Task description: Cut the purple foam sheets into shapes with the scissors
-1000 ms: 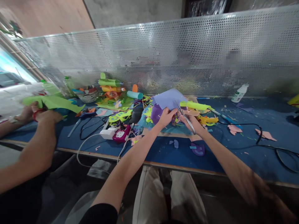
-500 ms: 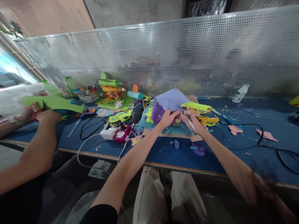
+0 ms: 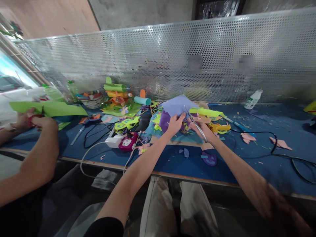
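The lavender paper sheet (image 3: 176,105) is held up over a heap of scraps mid-bench, its broad face plain and its lower edge by the scissors (image 3: 201,131). The person's left hand (image 3: 175,125) pinches it, the thumb a little further left than half a second ago; the right hand (image 3: 206,130) has its fingers curled round the scissors' handles. Over to the left, a co-worker's green sheet (image 3: 61,109) now reaches further leftward. Pink scraps (image 3: 247,137) and a white bottle (image 3: 253,99) sit on the blue tabletop (image 3: 170,164), backed by a perforated metal screen (image 3: 160,49).
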The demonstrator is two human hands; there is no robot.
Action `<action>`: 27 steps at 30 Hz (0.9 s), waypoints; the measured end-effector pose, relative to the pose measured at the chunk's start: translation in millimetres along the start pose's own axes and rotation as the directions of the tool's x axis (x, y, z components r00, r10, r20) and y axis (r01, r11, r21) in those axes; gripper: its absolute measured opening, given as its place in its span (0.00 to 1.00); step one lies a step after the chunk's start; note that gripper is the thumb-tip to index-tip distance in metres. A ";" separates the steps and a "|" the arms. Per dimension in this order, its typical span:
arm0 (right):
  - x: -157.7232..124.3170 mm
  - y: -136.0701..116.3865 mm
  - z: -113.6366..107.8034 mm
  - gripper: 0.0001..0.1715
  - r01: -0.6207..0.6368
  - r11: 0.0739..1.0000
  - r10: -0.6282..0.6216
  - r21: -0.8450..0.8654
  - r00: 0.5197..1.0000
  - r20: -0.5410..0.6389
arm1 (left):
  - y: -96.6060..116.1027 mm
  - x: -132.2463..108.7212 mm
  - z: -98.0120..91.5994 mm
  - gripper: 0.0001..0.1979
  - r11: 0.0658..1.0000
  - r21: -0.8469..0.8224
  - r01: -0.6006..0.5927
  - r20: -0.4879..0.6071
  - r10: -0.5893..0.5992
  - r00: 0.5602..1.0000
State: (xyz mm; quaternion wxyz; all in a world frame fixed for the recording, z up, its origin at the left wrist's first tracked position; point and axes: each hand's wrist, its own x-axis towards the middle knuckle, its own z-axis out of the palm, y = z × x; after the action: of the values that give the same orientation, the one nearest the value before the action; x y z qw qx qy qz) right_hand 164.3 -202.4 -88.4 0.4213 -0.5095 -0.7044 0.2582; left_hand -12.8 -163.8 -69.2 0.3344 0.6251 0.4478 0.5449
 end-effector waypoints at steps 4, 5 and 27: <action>-1.6 -2.8 0.0 0.33 0.049 0.999 -0.049 0.013 0.999 0.006 | 2.0 -1.7 -0.1 0.31 1.000 -0.018 0.014 0.004 -0.014 1.000; -1.1 -1.6 0.3 0.32 0.053 0.999 -0.053 0.009 0.999 0.003 | 2.6 -2.2 -0.1 0.31 1.000 -0.012 0.016 0.006 -0.016 1.000; -0.4 -2.7 -2.1 0.33 -0.024 0.996 0.021 -0.086 0.999 -0.031 | 2.3 -5.9 0.2 0.28 0.997 0.076 0.001 0.082 -0.007 0.997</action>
State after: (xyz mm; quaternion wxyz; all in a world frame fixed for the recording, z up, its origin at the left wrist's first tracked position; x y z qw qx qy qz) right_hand 164.9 -203.9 -85.2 0.4067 -0.5390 -0.7027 0.2244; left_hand -12.2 -170.0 -69.4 0.3295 0.6583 0.4552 0.5008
